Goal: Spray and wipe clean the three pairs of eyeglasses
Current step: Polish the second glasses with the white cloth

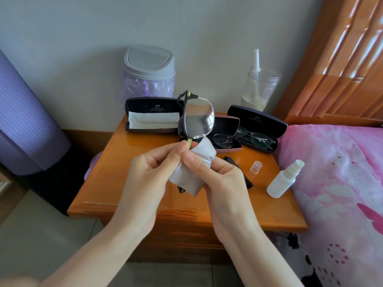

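Eyeglasses (pixel 196 119) with a dark frame stood on end above the wooden nightstand (pixel 124 183), before the open left black case (pixel 152 114); the left hand (pixel 149 172) pinched the frame's lower end between curled fingers and thumb; the right hand (pixel 217 175) gripped a grey cloth (pixel 192 162) against that end. Further right, a second pair (pixel 221 140) lay in an open pink case (pixel 228 150); a third pair (pixel 257 139) lay in the open right black case (pixel 257 119); a clear cap (pixel 256 167) stood near the tilted white spray bottle (pixel 284 180).
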Tool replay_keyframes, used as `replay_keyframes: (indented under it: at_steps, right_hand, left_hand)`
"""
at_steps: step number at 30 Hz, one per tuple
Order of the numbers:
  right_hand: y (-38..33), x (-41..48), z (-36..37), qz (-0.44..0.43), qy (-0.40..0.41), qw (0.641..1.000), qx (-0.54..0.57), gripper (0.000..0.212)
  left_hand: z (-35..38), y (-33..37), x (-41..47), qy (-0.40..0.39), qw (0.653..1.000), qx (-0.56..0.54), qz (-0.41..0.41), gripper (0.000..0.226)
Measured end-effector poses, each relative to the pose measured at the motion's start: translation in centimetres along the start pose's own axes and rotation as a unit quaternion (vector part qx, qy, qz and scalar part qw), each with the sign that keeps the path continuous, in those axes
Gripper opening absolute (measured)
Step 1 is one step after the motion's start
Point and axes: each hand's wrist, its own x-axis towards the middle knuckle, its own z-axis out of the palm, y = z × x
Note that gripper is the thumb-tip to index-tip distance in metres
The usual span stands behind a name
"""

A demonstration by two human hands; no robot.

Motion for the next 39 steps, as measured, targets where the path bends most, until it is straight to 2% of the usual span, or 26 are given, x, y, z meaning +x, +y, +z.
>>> replay_keyframes:
  at_steps: [8, 14, 17, 20, 25, 31, 35, 37, 39]
  right_hand:
    - [0.3, 0.1, -0.2, -0.052, 0.002, 0.998, -0.041, 0.033]
    - [0.3, -0.3, -0.4, -0.052, 0.021, 0.996, -0.069, 0.052]
    - [0.6, -0.3, -0.7, -0.059, 0.020, 0.995, -0.072, 0.055]
    - [1.0, -0.4, -1.0, -0.060, 0.002, 0.994, -0.087, 0.050]
    - [1.0, -0.7, -1.0, -0.069, -0.046, 0.990, -0.114, 0.027]
    - [1.1, -0.4, -1.4, -0.080, -0.076, 0.983, -0.150, 0.021]
    - [0.2, 0.2, -2.6, -0.101, -0.054, 0.977, -0.180, 0.022]
    - [-0.2, 0.7, -3.5, -0.103, -0.016, 0.981, -0.167, 0.023]
    - [-0.6, 1.3, -4.5, -0.105, 0.023, 0.983, -0.151, 0.034]
  left_hand:
    - [-0.2, 0.3, 0.2, -0.004, 1.000, -0.012, 0.016, 0.021]
    - [-0.4, 0.4, 0.2, 0.009, 0.999, -0.011, 0.029, 0.022]
    - [-0.5, 0.5, 0.3, 0.014, 0.999, -0.019, 0.022, 0.023]
    - [-0.9, 0.5, 0.7, 0.030, 0.998, -0.043, 0.018, 0.023]
    - [-1.3, 0.4, 1.2, 0.047, 0.995, -0.081, 0.026, 0.023]
    - [-1.8, 0.6, 1.4, 0.024, 0.997, -0.074, 0.019, 0.022]
    - [-2.3, 1.1, 1.7, -0.016, 0.999, -0.041, 0.020, 0.025]
    - [-2.6, 1.4, 1.8, -0.027, 0.999, -0.022, 0.026, 0.024]
    - [-2.8, 1.6, 1.9, -0.059, 0.997, 0.032, 0.033, 0.023]
